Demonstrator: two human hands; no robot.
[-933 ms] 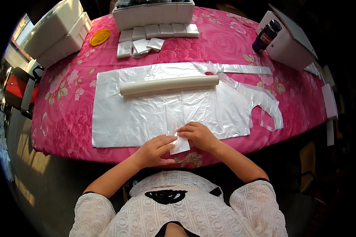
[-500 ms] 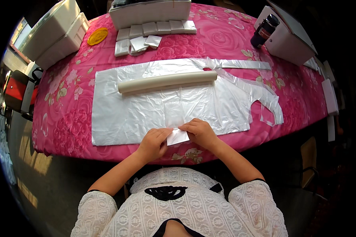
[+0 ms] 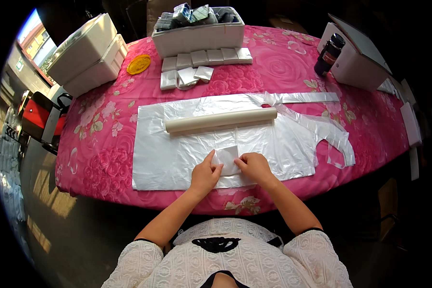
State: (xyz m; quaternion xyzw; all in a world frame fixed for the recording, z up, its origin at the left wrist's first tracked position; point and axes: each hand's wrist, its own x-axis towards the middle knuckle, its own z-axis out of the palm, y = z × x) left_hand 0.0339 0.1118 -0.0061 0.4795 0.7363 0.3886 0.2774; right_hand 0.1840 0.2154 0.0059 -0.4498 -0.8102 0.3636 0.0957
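A small folded square of white plastic film [image 3: 227, 161] is held between my two hands, over the near middle of the large white plastic sheeting. My left hand [image 3: 206, 174] grips its left edge, the thumb and index finger on it. At its right edge my right hand [image 3: 255, 167] pinches the film between thumb and fingertips. The large thin white plastic sheeting [image 3: 153, 158] lies flat beneath, with strap-like strips and cut-outs at its right end. Across its far half rests a cream-coloured rolling tube [image 3: 221, 120], apart from both hands.
Beyond the sheeting lie several folded white packets [image 3: 199, 58] in front of a white foam box [image 3: 197, 41] filled with packets. A yellow dish [image 3: 138, 64] and stacked foam boxes [image 3: 93, 57] stand left. A dark flask [image 3: 329, 55] stands by another white box [image 3: 355, 67] at right.
Both hands have moved away from the table's near edge with the folded film, which now lies squarer between them. The whole view has shifted, showing more of the far side.
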